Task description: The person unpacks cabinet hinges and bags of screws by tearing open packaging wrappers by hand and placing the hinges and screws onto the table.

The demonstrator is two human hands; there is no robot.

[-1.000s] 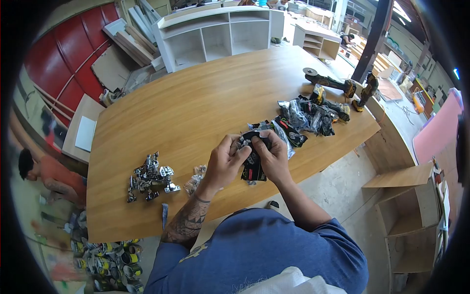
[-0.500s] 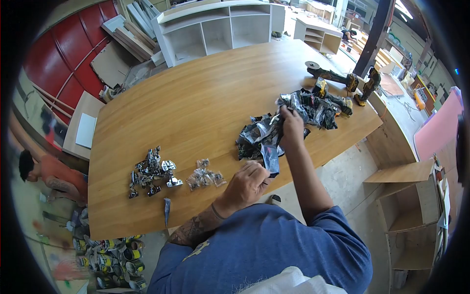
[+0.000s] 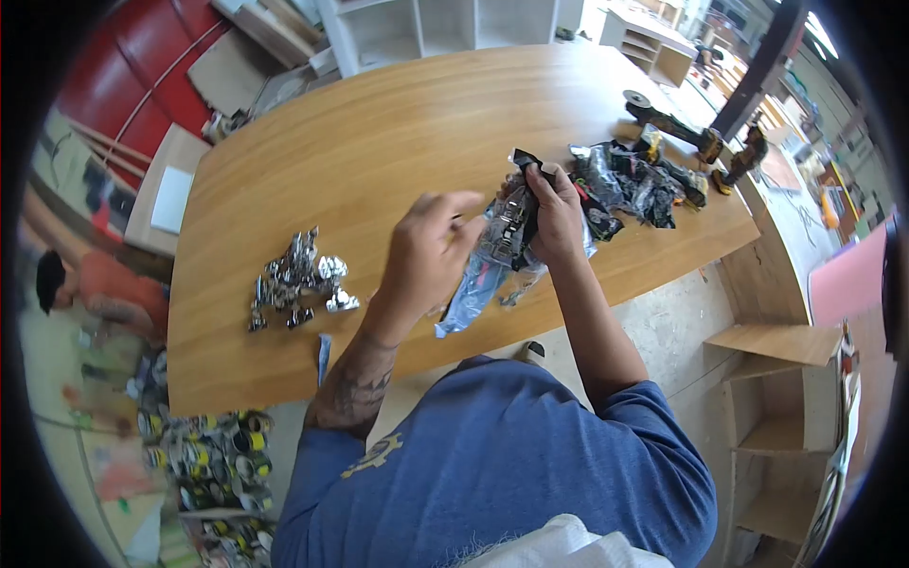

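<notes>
While a black packet (image 3: 524, 237) with a metal hinge (image 3: 509, 216) showing is held above the table (image 3: 398, 161), pinched between the right hand's (image 3: 557, 213) thumb and fingers, the left hand (image 3: 431, 251) sits apart from it at eight o'clock, half open, its fingers loosely bent. A bluish bag (image 3: 471, 301) lies at seven o'clock, loose hinges (image 3: 301, 279) farther off between eight and nine, heaped packets (image 3: 630, 185) near three, and a grinder (image 3: 674, 125) beyond them at two.
</notes>
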